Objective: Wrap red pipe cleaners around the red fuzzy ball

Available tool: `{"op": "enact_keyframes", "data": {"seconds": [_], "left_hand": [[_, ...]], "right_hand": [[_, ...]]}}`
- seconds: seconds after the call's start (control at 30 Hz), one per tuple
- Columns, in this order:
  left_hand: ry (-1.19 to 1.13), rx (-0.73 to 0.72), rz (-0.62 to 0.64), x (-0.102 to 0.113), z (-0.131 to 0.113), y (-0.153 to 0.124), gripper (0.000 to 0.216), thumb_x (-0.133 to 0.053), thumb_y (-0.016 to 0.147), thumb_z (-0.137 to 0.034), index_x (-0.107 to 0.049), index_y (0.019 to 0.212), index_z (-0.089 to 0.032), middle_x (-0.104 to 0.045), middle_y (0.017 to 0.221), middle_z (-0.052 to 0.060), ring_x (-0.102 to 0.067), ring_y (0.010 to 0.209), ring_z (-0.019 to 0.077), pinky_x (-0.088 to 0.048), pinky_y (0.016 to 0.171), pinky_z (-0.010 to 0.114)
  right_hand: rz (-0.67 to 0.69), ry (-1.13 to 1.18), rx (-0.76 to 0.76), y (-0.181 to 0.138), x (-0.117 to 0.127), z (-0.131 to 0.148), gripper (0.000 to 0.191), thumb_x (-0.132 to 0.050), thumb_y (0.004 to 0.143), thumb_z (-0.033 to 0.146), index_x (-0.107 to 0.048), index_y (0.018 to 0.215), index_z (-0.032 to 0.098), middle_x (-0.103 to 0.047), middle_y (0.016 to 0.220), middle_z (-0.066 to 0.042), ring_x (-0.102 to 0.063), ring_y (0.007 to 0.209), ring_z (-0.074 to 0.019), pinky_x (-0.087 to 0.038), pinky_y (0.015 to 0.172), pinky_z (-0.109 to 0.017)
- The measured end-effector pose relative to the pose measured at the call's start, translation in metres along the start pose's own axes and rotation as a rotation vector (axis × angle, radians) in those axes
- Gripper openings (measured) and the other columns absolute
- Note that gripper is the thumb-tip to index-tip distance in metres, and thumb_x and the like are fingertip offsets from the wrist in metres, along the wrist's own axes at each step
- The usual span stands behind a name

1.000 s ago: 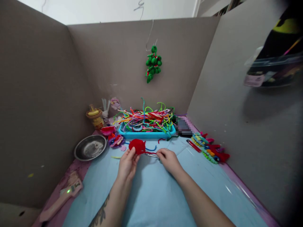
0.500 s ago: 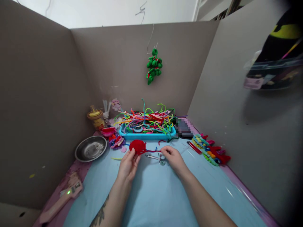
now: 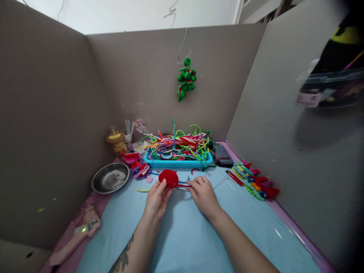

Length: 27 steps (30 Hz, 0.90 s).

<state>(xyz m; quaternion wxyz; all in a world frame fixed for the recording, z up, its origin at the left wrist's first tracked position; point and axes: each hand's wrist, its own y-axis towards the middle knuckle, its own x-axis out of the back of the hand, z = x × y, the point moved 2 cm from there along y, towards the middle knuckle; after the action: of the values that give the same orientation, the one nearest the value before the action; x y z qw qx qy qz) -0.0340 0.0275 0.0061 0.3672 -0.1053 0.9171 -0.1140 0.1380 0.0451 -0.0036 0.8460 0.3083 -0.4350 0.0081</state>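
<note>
My left hand (image 3: 157,198) pinches the lower edge of a red coiled pipe-cleaner disc (image 3: 168,177) and holds it up over the light blue mat (image 3: 187,235). A red pipe-cleaner tail runs right from the disc to my right hand (image 3: 202,193), whose fingers are closed on its end. Small metal scissors (image 3: 182,188) lie on the mat just under the tail, mostly hidden by my right hand.
A blue tray (image 3: 178,163) heaped with coloured pipe cleaners sits behind the disc. A steel bowl (image 3: 110,178) and a yellow cup (image 3: 116,140) are at the left, finished pieces (image 3: 253,182) at the right, a pink glue gun (image 3: 75,239) near left. Cardboard walls surround the mat.
The disc has shifted slightly right. My right hand has moved in towards it along the red tail and now covers most of the scissors.
</note>
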Motion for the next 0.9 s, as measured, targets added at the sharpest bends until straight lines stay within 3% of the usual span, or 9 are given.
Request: {"op": "enact_keyframes", "data": {"seconds": [0.13,0.27,0.4,0.7,0.9], "left_hand": [[0.012,0.009,0.014,0.001,0.001,0.001,0.015,-0.059,0.079,-0.016,-0.065,0.093,-0.015,-0.072,0.093,0.006,-0.067,0.081,0.0133,-0.051,0.073,0.022],[-0.002,0.033,0.017,0.001,0.005,0.001,0.019,-0.061,0.078,-0.016,-0.065,0.096,-0.014,-0.072,0.096,0.007,-0.067,0.084,0.0156,-0.051,0.076,0.025],[-0.001,0.062,0.002,-0.001,0.009,-0.001,0.02,-0.063,0.076,-0.017,-0.065,0.096,-0.015,-0.072,0.095,0.007,-0.067,0.082,0.0157,-0.051,0.075,0.026],[-0.006,0.133,0.077,-0.005,0.015,-0.005,0.023,-0.06,0.079,-0.02,-0.064,0.101,-0.016,-0.07,0.101,0.009,-0.067,0.085,0.0184,-0.052,0.077,0.03],[-0.009,0.114,0.111,-0.008,0.018,-0.006,0.024,-0.062,0.077,-0.016,-0.063,0.101,-0.014,-0.071,0.1,0.009,-0.068,0.086,0.0178,-0.053,0.078,0.028]], "right_hand": [[0.033,0.228,-0.08,0.0,-0.001,0.002,0.016,-0.053,0.082,0.016,-0.066,0.074,0.021,-0.061,0.073,-0.004,-0.054,0.075,-0.0198,-0.042,0.071,-0.031],[0.0,0.685,-0.346,-0.004,-0.004,0.006,0.016,-0.053,0.083,0.03,-0.058,0.073,0.019,-0.059,0.064,0.0,-0.054,0.059,-0.0147,-0.041,0.057,-0.025],[-0.045,1.057,-0.49,-0.005,-0.007,0.011,0.024,-0.058,0.079,0.043,-0.054,0.076,0.019,-0.063,0.065,0.0,-0.056,0.057,-0.0138,-0.045,0.058,-0.025],[-0.041,1.214,-0.571,-0.003,-0.019,0.012,0.03,-0.064,0.073,0.047,-0.055,0.075,0.019,-0.063,0.063,-0.001,-0.054,0.054,-0.0123,-0.044,0.056,-0.025],[0.009,1.315,-0.668,-0.004,-0.028,0.012,0.029,-0.065,0.071,0.044,-0.053,0.074,0.018,-0.059,0.06,0.002,-0.047,0.047,-0.0089,-0.034,0.047,-0.02]]}}
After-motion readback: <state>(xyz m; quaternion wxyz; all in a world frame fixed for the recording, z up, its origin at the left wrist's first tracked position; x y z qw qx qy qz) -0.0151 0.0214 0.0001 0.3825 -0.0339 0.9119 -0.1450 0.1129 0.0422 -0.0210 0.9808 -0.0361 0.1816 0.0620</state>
